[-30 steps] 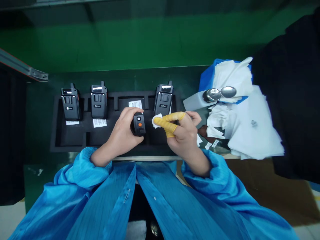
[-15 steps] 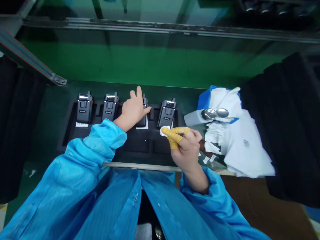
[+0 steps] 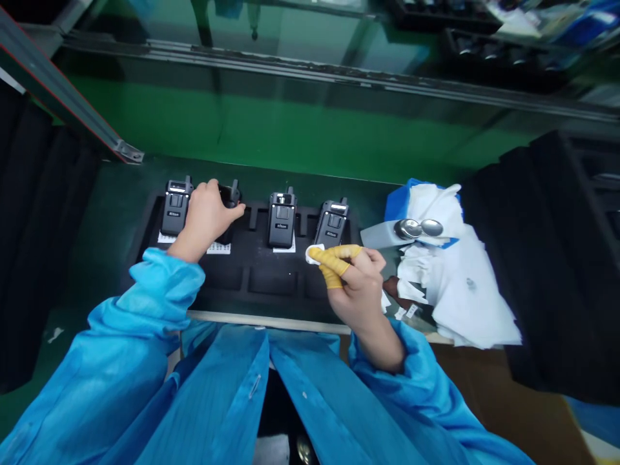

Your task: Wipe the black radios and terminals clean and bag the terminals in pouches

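Observation:
Four black two-way radios stand in a row along a black tray (image 3: pixel 227 297), with white printed labels under them. My left hand (image 3: pixel 206 210) is around the second radio (image 3: pixel 231 196) from the left, its thumb at the radio's right edge; the palm hides much of the body. Left of that hand is the first radio (image 3: pixel 175 206); the third radio (image 3: pixel 281 219) stands untouched. Near the fourth radio (image 3: pixel 332 221), my right hand (image 3: pixel 356 278), with yellow finger cots, pinches a small white wipe (image 3: pixel 314 254) just below the radio's lower end.
At the right are a blue box (image 3: pixel 397 201) of white cloths, a pale bottle (image 3: pixel 380 234) with a metal top, and a stack of white wipes (image 3: pixel 472 294). Black foam trays (image 3: pixel 547 258) are stacked at far right, others (image 3: pixel 43 245) at far left. A metal rail crosses the back.
My left hand has moved left from the third radio to the second and closed around it. The right hand keeps the wipe near the fourth radio. The view has shifted slightly.

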The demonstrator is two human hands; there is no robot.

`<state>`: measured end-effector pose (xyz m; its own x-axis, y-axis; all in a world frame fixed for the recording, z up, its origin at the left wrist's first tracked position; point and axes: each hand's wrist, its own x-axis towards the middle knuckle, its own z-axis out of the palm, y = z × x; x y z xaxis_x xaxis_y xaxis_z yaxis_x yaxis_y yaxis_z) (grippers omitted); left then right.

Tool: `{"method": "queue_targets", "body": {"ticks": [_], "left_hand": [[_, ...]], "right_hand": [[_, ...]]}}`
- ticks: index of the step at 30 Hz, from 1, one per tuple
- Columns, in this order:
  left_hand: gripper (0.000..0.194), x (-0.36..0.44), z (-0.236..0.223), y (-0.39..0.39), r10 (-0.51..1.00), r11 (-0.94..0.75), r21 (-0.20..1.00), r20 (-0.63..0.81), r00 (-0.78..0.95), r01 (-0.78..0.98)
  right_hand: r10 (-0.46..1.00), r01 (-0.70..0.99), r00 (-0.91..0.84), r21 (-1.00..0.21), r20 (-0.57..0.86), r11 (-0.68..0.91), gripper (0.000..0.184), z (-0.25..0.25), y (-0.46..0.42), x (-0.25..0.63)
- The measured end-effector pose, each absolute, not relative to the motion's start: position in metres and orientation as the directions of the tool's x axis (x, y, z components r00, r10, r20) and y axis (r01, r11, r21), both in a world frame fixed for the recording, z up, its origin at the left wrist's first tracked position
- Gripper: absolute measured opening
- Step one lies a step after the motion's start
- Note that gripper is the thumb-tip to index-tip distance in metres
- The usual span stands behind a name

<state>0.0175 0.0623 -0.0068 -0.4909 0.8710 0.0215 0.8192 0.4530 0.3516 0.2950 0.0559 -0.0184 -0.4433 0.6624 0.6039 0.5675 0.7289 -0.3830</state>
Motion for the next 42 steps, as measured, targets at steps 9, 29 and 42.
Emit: {"method": "queue_targets", "body": {"ticks": [9,29,42], "left_hand": [[0.052,0.036,-0.013,-0.016,0.942,-0.041,0.686,0.268,-0.201,0.726],[0.055,0.031,-0.016,-0.025,0.951,-0.116,0.741,0.276,-0.142,0.661],[0.060,0.035,-0.016,-0.027,0.967,-0.056,0.716,0.211,-0.140,0.695]], "right_hand": [[0.603,0.491,-0.467,-0.377,0.647,0.785,0.028,-0.005,0.058,0.240],[0.406,0.362,-0.706,-0.197,0.581,0.911,0.041,-0.008,0.062,0.203],[0.455,0.491,-0.614,-0.139,0.645,0.860,0.028,0.000,0.038,0.182]]}}
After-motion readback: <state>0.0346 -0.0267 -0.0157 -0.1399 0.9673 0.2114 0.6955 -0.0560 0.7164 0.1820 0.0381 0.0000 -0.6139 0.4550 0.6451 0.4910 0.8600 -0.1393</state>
